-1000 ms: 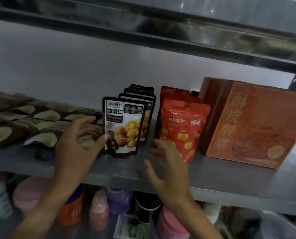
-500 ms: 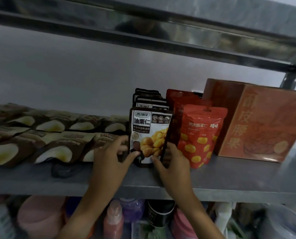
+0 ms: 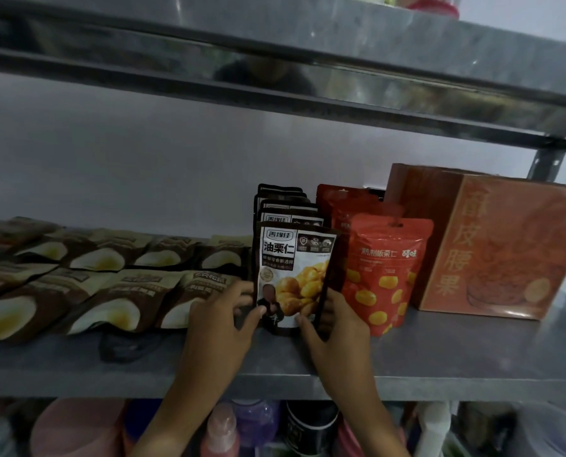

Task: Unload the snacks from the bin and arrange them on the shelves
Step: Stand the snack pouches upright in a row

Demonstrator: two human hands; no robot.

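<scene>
Steel shelf [image 3: 439, 361], mid level. Far left: brown pouches [image 3: 87, 291] lying flat in two overlapping rows, pale oval print up. A dark crumpled scrap [image 3: 126, 346] sits on the shelf just in front of them.

Left hand [image 3: 219, 328]: grip on the lower left edge of the front chestnut pouch [image 3: 294, 275], thumb on its face, fingers curled behind, over the last brown pouch.

Front chestnut pouch stands upright near the shelf's front, black border with a white panel and yellow kernels. More black pouches [image 3: 284, 206] line up directly behind it, only their tops showing.

Right hand [image 3: 337, 328]: grip on the lower right edge of the same pouch, thumb on its face, fingers tucked behind between it and the red pouch [image 3: 387, 275].

Red pouch upright, just beside the black row; a second red pouch [image 3: 336, 202] stands behind it. Far right: orange box [image 3: 505, 255], upright, close against the red pouches.

Lower shelf: bottles [image 3: 222, 433] and jars, blurred.
</scene>
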